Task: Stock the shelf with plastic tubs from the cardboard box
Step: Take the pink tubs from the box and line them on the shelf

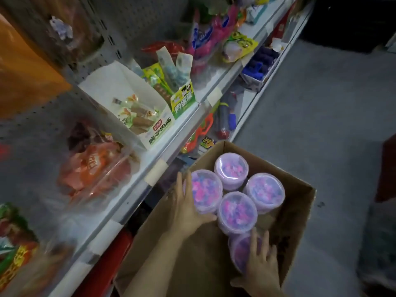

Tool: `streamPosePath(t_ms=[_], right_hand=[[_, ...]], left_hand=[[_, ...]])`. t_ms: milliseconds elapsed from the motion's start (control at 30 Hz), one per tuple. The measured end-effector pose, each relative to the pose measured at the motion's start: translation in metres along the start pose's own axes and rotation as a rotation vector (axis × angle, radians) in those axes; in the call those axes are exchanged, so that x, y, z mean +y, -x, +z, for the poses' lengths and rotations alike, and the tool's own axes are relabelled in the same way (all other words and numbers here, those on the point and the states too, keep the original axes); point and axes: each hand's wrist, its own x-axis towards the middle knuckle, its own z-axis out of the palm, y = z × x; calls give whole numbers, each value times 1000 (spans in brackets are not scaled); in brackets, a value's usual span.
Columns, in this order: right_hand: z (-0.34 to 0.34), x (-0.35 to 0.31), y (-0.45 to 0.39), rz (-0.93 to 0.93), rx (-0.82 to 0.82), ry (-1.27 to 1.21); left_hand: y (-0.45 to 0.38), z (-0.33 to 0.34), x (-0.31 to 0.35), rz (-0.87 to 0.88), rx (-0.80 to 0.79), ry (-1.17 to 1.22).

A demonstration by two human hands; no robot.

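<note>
An open cardboard box (300,202) stands on the floor beside the shelf (162,155). Inside it are several round plastic tubs with clear lids over pink and purple pieces. My left hand (188,204) wraps around the left side of the leftmost tub (206,190). My right hand (260,266) lies over the nearest tub (241,249), fingers spread on its lid and side. Other tubs stand at the back (231,170), the right (265,192) and the middle (236,212).
The white shelf holds a snack carton (137,103), a clear bag of orange packets (96,168) and bright packets further along. Toys lie on the lower shelf (225,118). Grey floor (321,103) stretches to the right of the box.
</note>
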Motion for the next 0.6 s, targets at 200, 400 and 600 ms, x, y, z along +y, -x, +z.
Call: streamPosePath(t_ms=[200,400,600], right_hand=[[31,-3,-8,-1,119,-109],[5,-10,6,71,90,-65],[-72,-9,44,85,-21,-226]], left_hand=[[-12,35,-12,57,159,78],[-8,18,-19,3,214,150],[16,-36,-11,28,261,299]])
